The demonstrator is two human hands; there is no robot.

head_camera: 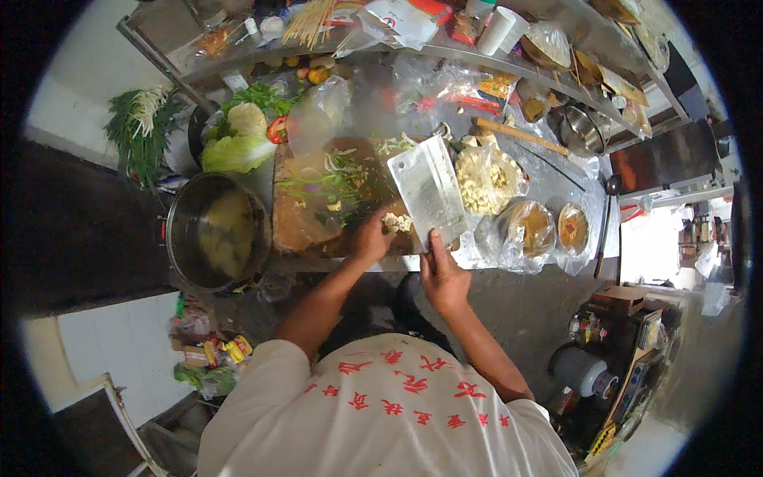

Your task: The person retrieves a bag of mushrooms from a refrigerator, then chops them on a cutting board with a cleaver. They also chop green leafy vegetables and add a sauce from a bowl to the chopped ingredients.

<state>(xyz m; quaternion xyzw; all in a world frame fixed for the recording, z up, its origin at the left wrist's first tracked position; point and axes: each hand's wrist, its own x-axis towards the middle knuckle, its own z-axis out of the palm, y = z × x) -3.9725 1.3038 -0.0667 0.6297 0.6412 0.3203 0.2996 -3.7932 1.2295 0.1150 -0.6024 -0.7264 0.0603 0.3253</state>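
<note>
My right hand grips a metal cleaver by its handle, the broad blade tilted above the right part of a wooden cutting board. Beside the blade's lower left edge, my left hand has pale chopped pieces at its fingertips; whether it grips them or only touches them is unclear. Cut green herbs and stalks lie scattered over the board. Just right of the cleaver stands a plastic-lined container of pale chopped pieces.
A large metal pot holding liquid stands left of the board. Behind it are leafy cabbage and a cut tomato. Plastic-covered bowls, a wooden rolling pin and a ladle lie to the right. A loaded metal shelf spans the back.
</note>
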